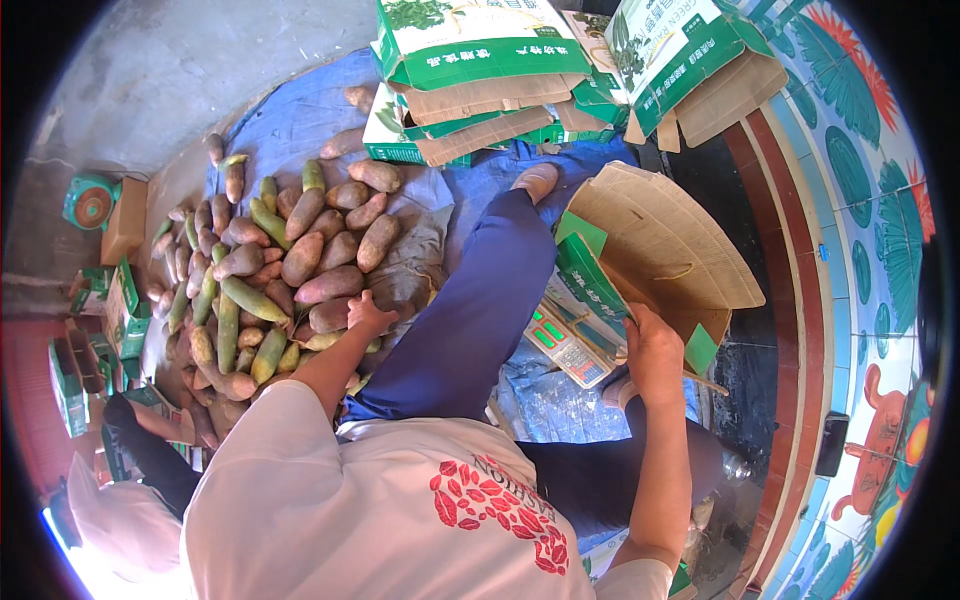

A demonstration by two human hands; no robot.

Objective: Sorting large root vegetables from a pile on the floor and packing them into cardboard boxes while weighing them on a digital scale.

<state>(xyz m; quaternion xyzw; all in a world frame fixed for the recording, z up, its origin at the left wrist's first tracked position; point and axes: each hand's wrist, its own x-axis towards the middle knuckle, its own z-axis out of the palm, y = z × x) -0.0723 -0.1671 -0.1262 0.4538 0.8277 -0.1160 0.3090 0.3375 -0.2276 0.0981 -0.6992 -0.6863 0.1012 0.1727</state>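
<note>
Several green-and-white cardboard cartons (125, 312) stand at the left edge of a workroom, near a round green device with a reddish face (90, 203) beside a plain brown cardboard box (124, 222). At near left sits a second person in pale clothing (120, 525), partly cut off by the rim of the view. To their right, dozens of long, thick roots, reddish-brown and green (302, 258), lie heaped on the floor, the far ones on a wrinkled blue plastic sheet (300, 112). The worker's bare left hand (370, 314) reaches to the right side of that heap, at the end of a plump reddish root (329, 316); its fingers are bent, but whether they grip the root cannot be told. Right of the hand stretches the worker's dark blue trouser leg (470, 290), with a stack of flattened-looking green-and-white printed cartons (480, 75) beyond it at the far side. Farther right, a grey digital scale with green-lit displays (580, 363) rests near an open brown cardboard carton with green-printed flaps (670, 220). The bare right hand (655, 348) is closed on the carton's near edge. At far right rises a tiled wall painted with red fish and green leaves (845, 180).
</note>
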